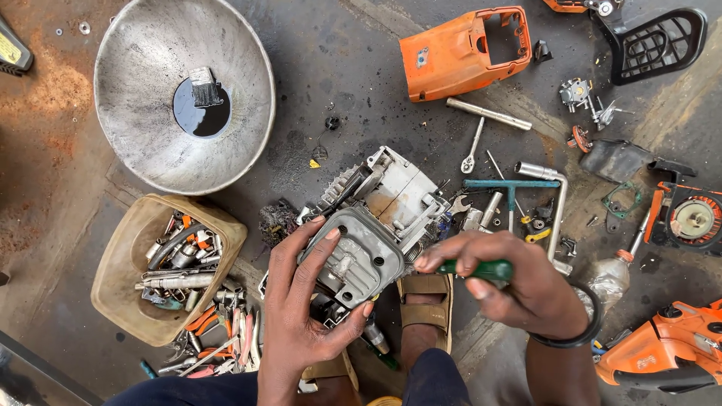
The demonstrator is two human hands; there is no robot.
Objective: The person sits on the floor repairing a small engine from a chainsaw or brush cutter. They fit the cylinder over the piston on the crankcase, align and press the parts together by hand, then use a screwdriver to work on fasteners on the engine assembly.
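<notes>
While the left hand [301, 301] cups the ribbed grey metal muffler [359, 259] (fingers [320, 259] spread), the right hand's [519, 289] fingers pinch a green-handled screwdriver [477, 269] beside it.

Black wristband [583, 319]; tan sandals [425, 304]; navy trousers [440, 383]

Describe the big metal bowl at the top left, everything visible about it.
The metal bowl is wide, round and shallow, of dull, scuffed grey metal. It sits upright on the stained concrete floor, above a tan tub of tools. A pool of black liquid lies at its bottom, with a small brush resting in it. No hand touches it.
</notes>
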